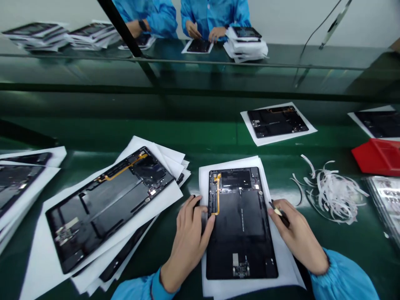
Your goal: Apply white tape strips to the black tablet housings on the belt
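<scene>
A black tablet back shell (242,233) with an orange flex cable (216,196) lies on a white sheet in front of me. My left hand (190,239) rests flat on the shell's left edge, with the thumb pressing near the lower end of the cable. My right hand (296,237) sits at the shell's right edge, its fingers closed on a thin dark tool (279,212) with a pale tip.
A stack of shells on white sheets (106,204) lies to my left, and more sit at the far left (18,183). White peeled strips (331,191) and a red tray (378,156) are on the right. Another shell (276,121) lies further back. Across the belt, other people's hands (206,32) handle tablets.
</scene>
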Demonstrator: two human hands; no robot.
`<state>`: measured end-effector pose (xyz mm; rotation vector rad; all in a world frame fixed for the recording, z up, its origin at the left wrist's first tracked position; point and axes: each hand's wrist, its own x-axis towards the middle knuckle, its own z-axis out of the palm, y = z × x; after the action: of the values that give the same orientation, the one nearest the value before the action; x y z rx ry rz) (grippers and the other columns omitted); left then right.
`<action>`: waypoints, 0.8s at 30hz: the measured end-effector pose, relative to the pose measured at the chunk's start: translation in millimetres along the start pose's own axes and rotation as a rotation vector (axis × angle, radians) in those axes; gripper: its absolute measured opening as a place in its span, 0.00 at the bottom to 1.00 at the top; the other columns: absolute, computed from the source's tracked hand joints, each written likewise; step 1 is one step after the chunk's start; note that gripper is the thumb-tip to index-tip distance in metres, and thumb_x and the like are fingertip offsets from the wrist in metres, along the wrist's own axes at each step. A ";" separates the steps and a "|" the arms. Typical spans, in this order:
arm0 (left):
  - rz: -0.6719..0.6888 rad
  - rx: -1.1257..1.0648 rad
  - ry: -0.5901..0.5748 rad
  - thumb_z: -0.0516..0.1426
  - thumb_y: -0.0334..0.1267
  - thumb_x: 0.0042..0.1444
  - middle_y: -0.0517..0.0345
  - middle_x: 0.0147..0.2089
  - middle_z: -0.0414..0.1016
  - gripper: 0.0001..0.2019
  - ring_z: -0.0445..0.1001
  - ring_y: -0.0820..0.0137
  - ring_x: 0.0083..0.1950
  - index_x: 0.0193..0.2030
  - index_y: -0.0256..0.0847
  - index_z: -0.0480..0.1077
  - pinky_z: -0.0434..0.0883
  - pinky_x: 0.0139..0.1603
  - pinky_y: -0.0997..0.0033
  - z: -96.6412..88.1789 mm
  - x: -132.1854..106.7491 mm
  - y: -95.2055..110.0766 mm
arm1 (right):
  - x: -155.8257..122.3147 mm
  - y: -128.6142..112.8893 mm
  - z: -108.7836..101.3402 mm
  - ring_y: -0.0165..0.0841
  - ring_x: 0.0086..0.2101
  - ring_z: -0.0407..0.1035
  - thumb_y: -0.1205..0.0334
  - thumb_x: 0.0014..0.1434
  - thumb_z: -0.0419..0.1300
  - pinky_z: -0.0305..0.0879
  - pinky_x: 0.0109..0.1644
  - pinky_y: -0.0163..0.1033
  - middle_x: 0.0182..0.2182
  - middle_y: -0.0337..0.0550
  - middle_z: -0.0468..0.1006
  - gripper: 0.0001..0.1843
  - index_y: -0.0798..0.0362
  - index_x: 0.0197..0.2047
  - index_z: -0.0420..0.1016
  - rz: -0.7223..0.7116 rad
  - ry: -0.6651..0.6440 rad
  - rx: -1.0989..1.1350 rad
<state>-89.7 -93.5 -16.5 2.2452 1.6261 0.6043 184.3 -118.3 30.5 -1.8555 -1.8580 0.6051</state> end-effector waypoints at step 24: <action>-0.436 -1.219 -0.219 0.53 0.53 0.64 0.46 0.65 0.65 0.22 0.71 0.61 0.58 0.60 0.45 0.59 0.69 0.56 0.64 -5.9 4.4 53.4 | -8.7 40.7 34.7 0.40 0.31 0.78 0.55 0.68 0.45 0.70 0.31 0.40 0.36 0.44 0.79 0.15 0.47 0.55 0.60 0.064 0.135 -0.177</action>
<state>-47.6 -106.1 14.7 0.9951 1.0680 0.8526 196.5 -126.8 -21.6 -2.0209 -1.8206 0.3355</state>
